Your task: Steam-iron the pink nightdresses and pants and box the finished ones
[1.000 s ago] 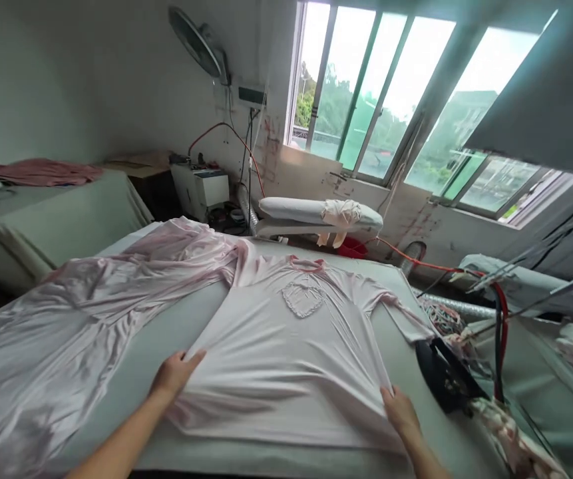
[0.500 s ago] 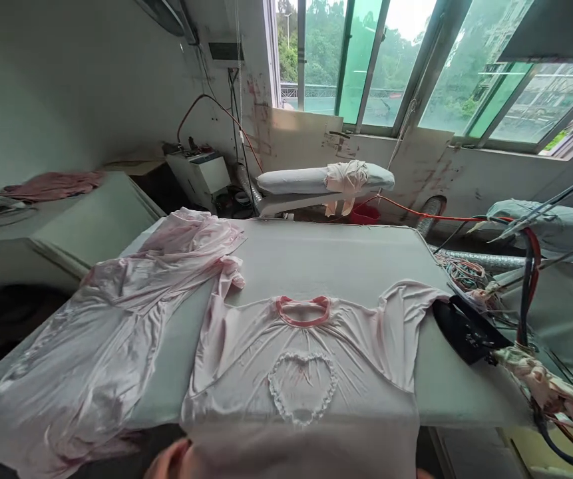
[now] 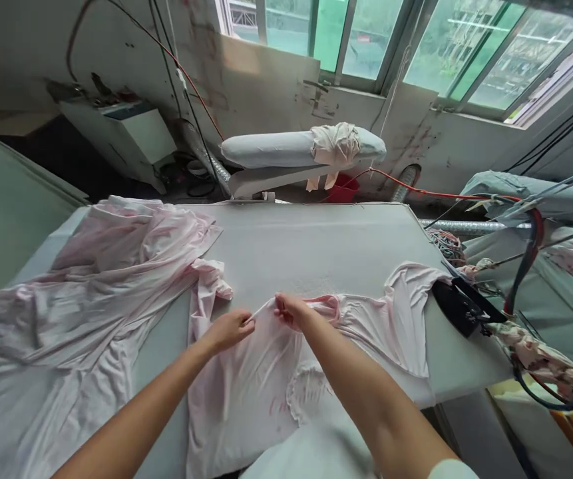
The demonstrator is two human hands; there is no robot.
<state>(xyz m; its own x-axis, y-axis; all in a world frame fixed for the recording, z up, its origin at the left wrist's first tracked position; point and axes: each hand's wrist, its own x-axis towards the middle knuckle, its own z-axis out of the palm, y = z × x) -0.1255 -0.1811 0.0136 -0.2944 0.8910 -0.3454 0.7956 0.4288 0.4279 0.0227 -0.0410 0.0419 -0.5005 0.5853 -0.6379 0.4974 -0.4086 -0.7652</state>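
2 hands (image 3: 261,319) now up at the shirt (image 3: 266,379) collar, both pinching it, shirt lengthwise toward viewer, neck pointing away

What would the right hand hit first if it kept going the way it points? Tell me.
The right hand grips the pink shirt near its collar and points up-left, toward the left hand. Just past the shirt's edge lies bare ironing table; depth is hard to judge.
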